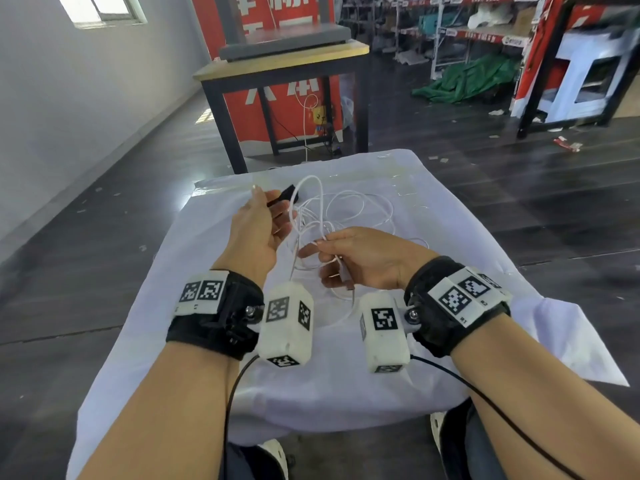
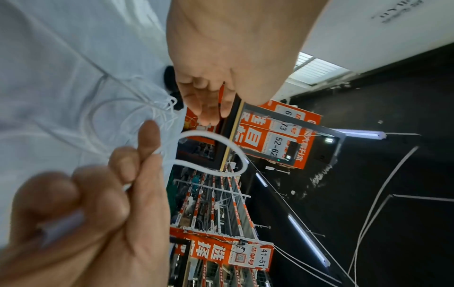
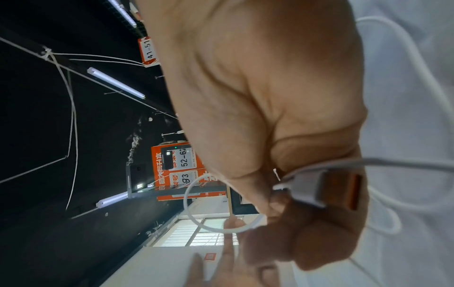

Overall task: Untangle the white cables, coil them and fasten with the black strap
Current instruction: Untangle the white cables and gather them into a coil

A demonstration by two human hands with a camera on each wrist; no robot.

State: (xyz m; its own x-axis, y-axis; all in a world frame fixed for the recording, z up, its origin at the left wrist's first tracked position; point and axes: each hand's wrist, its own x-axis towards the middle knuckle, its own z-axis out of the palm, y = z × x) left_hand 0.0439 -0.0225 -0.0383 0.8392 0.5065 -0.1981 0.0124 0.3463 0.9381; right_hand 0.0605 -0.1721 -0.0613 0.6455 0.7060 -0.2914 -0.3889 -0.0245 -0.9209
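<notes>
The white cables (image 1: 341,216) are seen as a loose tangle of thin loops lying on the white cloth (image 1: 450,306) that covers the table, between and just beyond the two hands. Several strands are crossed over one another near the middle of the cloth, and one loop is raised above the rest toward the far side. A white plug (image 3: 317,187) with an orange-lined metal end is observed at one cable end. The black strap (image 1: 285,195) is found at the far left of the tangle, close to the left fingertips; whether it lies on the cloth or is lifted cannot be told.

The left hand (image 1: 258,225) is held raised over the cloth, palm turned inward, with fingers extended and relaxed. In the left wrist view its fingers (image 2: 209,104) are shown loosely straight beside the strap, and no cable is seen gripped by them; contact with the strap cannot be confirmed.

The right hand (image 1: 356,259) is held lower and nearer the body, back upward, fingers curled. A doubled strand of cable is pinched between thumb and forefinger, a small loop (image 2: 216,153) being left standing beyond the fingertips. The plug is held within the same hand, against the curled lower fingers, with its cable trailing onto the cloth.

Both forearms are extended over the near edge of the table.
</notes>
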